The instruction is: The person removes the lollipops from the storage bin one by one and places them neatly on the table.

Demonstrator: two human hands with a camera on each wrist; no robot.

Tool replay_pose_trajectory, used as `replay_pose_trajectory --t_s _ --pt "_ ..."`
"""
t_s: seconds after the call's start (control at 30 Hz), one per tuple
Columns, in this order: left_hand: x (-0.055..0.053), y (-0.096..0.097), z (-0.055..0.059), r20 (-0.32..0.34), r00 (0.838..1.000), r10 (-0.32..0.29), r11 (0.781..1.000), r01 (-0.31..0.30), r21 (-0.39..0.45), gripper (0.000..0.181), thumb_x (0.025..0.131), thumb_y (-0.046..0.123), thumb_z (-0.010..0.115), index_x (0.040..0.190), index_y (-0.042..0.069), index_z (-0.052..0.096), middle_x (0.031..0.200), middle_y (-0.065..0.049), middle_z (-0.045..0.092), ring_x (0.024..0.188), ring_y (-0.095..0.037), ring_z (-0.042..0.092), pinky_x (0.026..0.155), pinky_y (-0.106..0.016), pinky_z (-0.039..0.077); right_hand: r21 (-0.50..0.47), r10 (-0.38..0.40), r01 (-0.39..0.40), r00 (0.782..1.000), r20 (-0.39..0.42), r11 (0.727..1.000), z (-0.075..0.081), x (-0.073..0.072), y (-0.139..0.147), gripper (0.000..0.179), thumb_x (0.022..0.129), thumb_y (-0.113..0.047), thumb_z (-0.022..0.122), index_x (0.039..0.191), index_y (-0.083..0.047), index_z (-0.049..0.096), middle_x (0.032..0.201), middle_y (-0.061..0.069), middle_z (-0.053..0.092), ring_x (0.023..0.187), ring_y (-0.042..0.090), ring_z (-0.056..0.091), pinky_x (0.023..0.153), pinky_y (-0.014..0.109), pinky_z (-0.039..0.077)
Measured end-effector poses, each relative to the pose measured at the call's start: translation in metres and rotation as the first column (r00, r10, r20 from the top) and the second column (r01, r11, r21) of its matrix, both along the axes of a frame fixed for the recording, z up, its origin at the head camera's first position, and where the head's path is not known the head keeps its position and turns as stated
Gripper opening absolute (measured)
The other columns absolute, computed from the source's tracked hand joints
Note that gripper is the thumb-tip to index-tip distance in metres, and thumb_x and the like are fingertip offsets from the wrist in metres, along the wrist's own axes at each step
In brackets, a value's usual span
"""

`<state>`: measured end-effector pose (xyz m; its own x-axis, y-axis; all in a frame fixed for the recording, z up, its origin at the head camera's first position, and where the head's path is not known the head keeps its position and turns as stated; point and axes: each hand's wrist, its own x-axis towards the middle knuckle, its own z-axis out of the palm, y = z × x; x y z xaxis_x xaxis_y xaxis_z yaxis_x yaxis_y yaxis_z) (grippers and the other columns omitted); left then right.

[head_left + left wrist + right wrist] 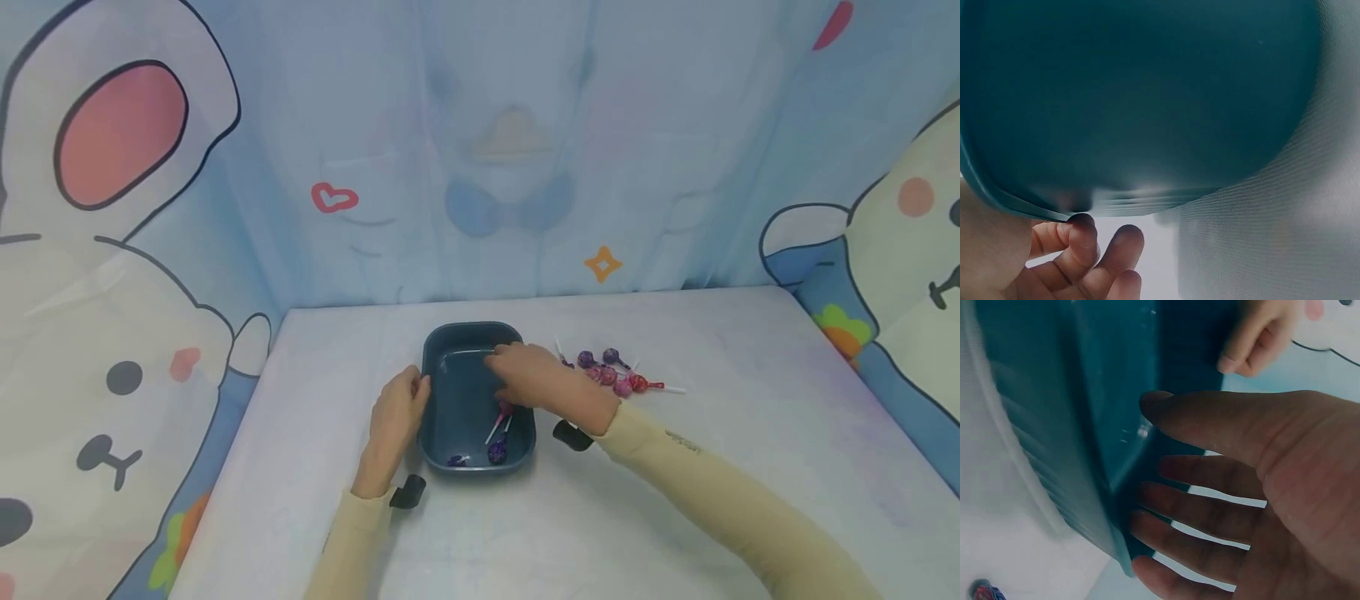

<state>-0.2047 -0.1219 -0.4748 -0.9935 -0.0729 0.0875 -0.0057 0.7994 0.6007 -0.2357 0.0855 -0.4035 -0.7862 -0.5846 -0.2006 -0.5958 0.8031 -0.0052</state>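
A deep dark teal plastic bin [459, 400] sits on the white table. My left hand [399, 410] pinches its left rim, and in the left wrist view curled fingers [1083, 234] show right at the edge. Over the bin's right side is my right hand [528, 375]; the right wrist view shows its fingers spread with nothing between them. Just below that hand, a pink lollipop [506, 407] lies in the bin. Nearer the front wall are a purple lollipop [497, 452] and another purple wrapper [457, 460], partly hidden by the rim.
To the right of the bin lies a loose group of lollipops, among them a purple one [585, 359], a pink one [623, 387] and a red one [639, 382]. A light blue cartoon-printed curtain [645, 167] stands behind the table [750, 467].
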Motion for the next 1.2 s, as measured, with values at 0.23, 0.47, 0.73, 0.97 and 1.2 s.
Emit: replay_pose_trajectory --t_s 0.23,0.47,0.73,0.97,1.2 --pt "0.0 -0.001 0.0 0.006 1.0 0.004 1.0 -0.004 -0.009 0.026 0.094 0.032 0.046 0.076 0.014 0.046 0.063 -0.001 0.046 0.054 -0.015 0.043 0.047 -0.027 0.032 0.016 0.043 -0.043 0.999 -0.024 0.999 -0.008 0.002 -0.006 0.041 0.076 -0.026 0.072 0.113 -0.01 0.061 0.106 0.009 0.063 0.094 0.026 0.06 0.082 0.044 0.046" --pt "-0.001 -0.002 0.001 -0.001 1.0 0.002 1.0 -0.002 -0.003 0.026 0.094 0.031 0.047 0.076 0.014 0.047 0.063 -0.001 0.046 0.054 -0.014 0.042 0.047 -0.027 0.032 0.026 0.066 -0.066 0.997 -0.025 0.998 -0.009 0.005 -0.013 0.033 0.075 -0.024 0.073 0.104 -0.01 0.064 0.1 0.008 0.065 0.09 0.025 0.06 0.078 0.042 0.044" --pt "-0.001 -0.001 0.0 0.015 1.0 0.005 1.0 -0.005 0.006 0.025 0.094 0.031 0.046 0.076 0.014 0.046 0.063 -0.001 0.046 0.054 -0.014 0.043 0.047 -0.027 0.032 0.112 0.096 -0.092 0.995 -0.026 0.989 -0.019 0.008 -0.016 0.033 0.073 -0.026 0.076 0.1 -0.012 0.065 0.097 0.006 0.065 0.09 0.024 0.06 0.08 0.041 0.043" --pt "-0.001 0.0 -0.001 -0.001 1.0 0.001 1.0 -0.001 0.012 0.025 0.094 0.031 0.046 0.077 0.014 0.047 0.064 -0.001 0.047 0.055 -0.014 0.043 0.047 -0.027 0.033 0.162 0.107 -0.1 0.994 -0.033 0.982 -0.023 0.01 -0.016 0.024 0.073 -0.02 0.074 0.094 -0.012 0.066 0.091 0.004 0.067 0.084 0.022 0.061 0.079 0.04 0.044" --pt "-0.001 -0.001 -0.001 0.002 1.0 -0.001 1.0 0.001 0.013 0.025 0.094 0.031 0.046 0.077 0.013 0.047 0.063 -0.001 0.046 0.054 -0.014 0.043 0.047 -0.026 0.032 0.197 0.113 -0.103 0.993 -0.042 0.975 -0.029 0.01 -0.016 0.02 0.076 -0.025 0.072 0.092 -0.014 0.067 0.087 0.002 0.067 0.08 0.019 0.061 0.079 0.038 0.044"
